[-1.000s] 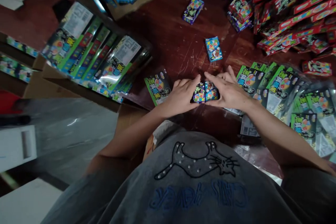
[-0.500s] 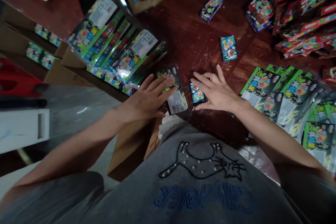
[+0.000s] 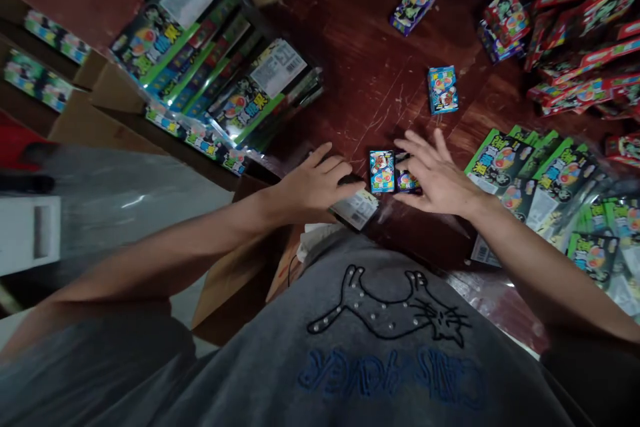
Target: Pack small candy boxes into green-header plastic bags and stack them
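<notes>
The small blue box (image 3: 383,171) is lying face up on the dark red wooden tabletop (image 3: 350,73), between the two hands and just beside a small purple box (image 3: 407,180). The right hand (image 3: 437,177) is reaching over the purple box, partly covering it; its thumb and fingers are spreading wide about the box's near and far edges, though whether they are pressing on it one cannot tell. The left hand (image 3: 320,180) is bending its fingers over a labelled plastic bag (image 3: 357,208), hiding much of it; how firmly it is gripping the bag one cannot tell.

Another blue box (image 3: 443,90) is lying farther from the body, and a separate purple box (image 3: 413,9) is resting beyond it. Red boxes (image 3: 575,77) are lying in a heap at the far right. Green-topped packets (image 3: 505,157) are overlapping beyond the right hand, while filled clear packs (image 3: 255,97) are leaning together over a cardboard carton (image 3: 117,87) on the left.
</notes>
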